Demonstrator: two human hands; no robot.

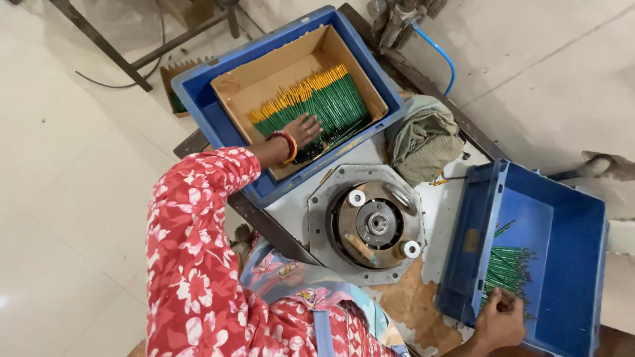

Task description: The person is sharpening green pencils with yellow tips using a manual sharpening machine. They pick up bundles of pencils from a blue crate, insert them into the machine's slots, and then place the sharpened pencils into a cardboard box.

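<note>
Soft, even daylight; pale floor [59,198] left of the left hand [303,129] glares slightly; shadows faint, focus sharp throughout.

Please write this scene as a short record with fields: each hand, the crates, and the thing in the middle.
left hand: spread flat on green sticks with yellow tips, fingers open
left crate: blue, holds a cardboard box with those sticks in rows
right hand: at green sticks in right blue crate; grip unclear
middle: round metal machine plate
behind: folded cloth
</note>
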